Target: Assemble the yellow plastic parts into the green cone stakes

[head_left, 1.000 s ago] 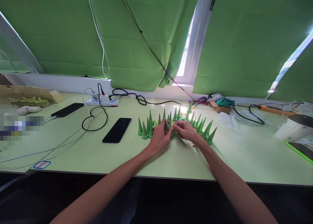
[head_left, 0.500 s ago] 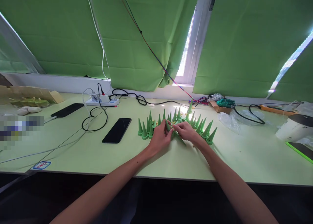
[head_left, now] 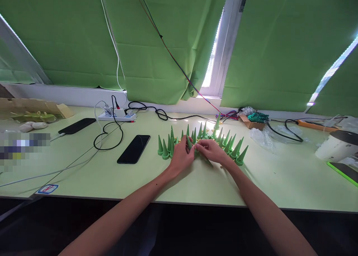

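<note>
My left hand [head_left: 181,157] is closed round a green plastic cone [head_left: 189,142], which it holds tilted with the tip up. My right hand [head_left: 211,150] meets it at the cone's lower end, thumb and fingers pinched together. Whatever small piece the right fingertips grip is too small to make out. Many pointed green cones [head_left: 165,150] stand upright on the table around and behind both hands. More of these green cones [head_left: 239,159] stand to the right of my right wrist. Another green cone [head_left: 207,161] lies on its side beneath the right hand, partly covered.
A black phone [head_left: 134,149] lies left of the cones, with a second dark phone [head_left: 77,126] farther left. Behind them are a power strip [head_left: 117,116] and looped black cables. A clear plastic bag [head_left: 262,138], a small cardboard box [head_left: 252,123] and a white container [head_left: 337,146] are on the right.
Both hands have shifted slightly left, and the held cone has moved with them. The right fingers remain at its lower end. The standing cones look unchanged.
</note>
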Tool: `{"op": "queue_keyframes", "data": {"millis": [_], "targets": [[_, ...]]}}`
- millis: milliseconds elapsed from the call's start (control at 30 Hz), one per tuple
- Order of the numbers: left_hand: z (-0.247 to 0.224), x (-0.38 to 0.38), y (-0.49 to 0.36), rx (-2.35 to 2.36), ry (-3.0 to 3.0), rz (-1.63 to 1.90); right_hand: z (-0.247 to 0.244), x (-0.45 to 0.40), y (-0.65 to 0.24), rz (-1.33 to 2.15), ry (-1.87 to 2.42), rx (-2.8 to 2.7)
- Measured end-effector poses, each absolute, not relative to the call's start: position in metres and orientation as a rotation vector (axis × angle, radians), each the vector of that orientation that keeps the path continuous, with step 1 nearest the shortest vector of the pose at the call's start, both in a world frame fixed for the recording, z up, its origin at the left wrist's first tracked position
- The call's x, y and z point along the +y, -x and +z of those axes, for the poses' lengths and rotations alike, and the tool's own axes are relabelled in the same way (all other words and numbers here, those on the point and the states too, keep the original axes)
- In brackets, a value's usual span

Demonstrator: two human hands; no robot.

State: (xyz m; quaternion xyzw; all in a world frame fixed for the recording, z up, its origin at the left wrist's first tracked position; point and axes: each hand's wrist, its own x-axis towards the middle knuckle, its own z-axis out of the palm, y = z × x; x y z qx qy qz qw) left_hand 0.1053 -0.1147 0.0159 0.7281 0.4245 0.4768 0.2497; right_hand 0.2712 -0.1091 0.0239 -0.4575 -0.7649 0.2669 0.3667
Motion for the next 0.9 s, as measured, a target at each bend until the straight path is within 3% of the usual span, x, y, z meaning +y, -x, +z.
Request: {"op": "queue_keyframes", "data": {"millis": [900], "targets": [[0.018,-0.119,-0.108,1.062,-2.091,1.272,0.017,-0.104,-0.271,1.048,1.187,-1.735]]}}
